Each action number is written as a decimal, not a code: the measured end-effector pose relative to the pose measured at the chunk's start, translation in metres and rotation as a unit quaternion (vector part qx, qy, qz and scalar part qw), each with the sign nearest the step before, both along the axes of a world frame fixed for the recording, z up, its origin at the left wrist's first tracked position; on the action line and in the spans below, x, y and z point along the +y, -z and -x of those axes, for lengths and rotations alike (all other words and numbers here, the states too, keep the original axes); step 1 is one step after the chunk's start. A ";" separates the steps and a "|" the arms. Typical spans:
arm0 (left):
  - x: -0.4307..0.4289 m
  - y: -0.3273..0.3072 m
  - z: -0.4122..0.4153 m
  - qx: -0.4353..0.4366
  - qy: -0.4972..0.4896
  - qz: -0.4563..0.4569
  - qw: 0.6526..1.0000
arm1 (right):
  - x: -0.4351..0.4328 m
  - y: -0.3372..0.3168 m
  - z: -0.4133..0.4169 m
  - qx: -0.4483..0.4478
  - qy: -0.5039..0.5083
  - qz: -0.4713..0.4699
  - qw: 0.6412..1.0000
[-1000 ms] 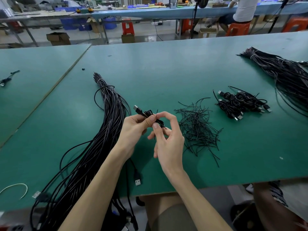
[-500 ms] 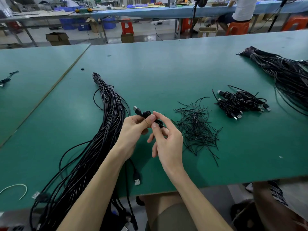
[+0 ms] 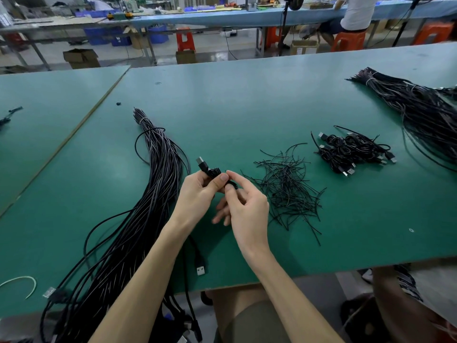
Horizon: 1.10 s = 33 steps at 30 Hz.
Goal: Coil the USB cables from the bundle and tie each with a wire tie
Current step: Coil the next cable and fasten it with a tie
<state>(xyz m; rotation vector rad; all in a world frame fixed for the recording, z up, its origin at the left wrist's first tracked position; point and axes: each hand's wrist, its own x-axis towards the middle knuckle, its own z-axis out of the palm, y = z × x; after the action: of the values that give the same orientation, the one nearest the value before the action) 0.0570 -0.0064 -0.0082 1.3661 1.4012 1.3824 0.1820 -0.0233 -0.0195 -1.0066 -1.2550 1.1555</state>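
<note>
My left hand [image 3: 197, 194] grips a small coiled black USB cable [image 3: 210, 171], whose plug sticks up and to the left. My right hand [image 3: 244, 206] pinches at the coil's right side with thumb and forefinger; the wire tie there is hidden by my fingers. A long bundle of black USB cables [image 3: 153, 194] runs from the table's middle left down past the front edge. A loose heap of black wire ties [image 3: 286, 186] lies just right of my hands. Beyond it sits a pile of coiled, tied cables [image 3: 351, 151].
A second large cable bundle [image 3: 420, 107] lies at the far right. A loose USB plug [image 3: 200, 268] rests near the green table's front edge [image 3: 321, 271]. A white curved tie [image 3: 22, 280] lies at the front left. A seated person [image 3: 353, 13] works at a far bench.
My right thumb and forefinger have shifted slightly on the coil. Both hands stay in the same place with the coil between them.
</note>
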 end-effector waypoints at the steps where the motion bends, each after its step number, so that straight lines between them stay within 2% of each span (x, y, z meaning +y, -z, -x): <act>1: 0.000 0.001 0.000 -0.001 -0.008 0.000 1.000 | 0.000 0.000 0.000 -0.007 -0.001 -0.003 1.000; 5: 0.001 0.003 -0.002 0.026 -0.030 0.004 0.999 | 0.001 0.002 0.004 -0.072 0.015 -0.029 0.997; 9: 0.002 0.002 -0.001 0.055 -0.032 0.002 0.998 | 0.003 0.002 0.002 -0.041 0.020 -0.015 0.999; 13: 0.003 0.003 -0.001 0.048 -0.032 0.003 0.998 | 0.002 0.000 0.001 -0.005 -0.007 -0.009 1.000; 24: -0.001 0.000 0.000 -0.102 0.000 0.038 0.994 | 0.002 0.000 -0.002 0.026 -0.036 0.030 0.999; 28: -0.001 0.000 0.002 -0.176 0.023 0.049 0.983 | 0.002 -0.001 -0.002 0.036 -0.043 0.031 0.998; 33: -0.003 0.002 0.002 -0.267 0.108 0.069 0.955 | 0.002 -0.003 -0.003 0.075 -0.047 0.035 0.996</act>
<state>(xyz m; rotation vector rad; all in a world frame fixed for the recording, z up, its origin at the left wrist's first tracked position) 0.0553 -0.0089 -0.0101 0.9266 0.9372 1.3468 0.1848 -0.0217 -0.0168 -0.9032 -1.1593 1.3302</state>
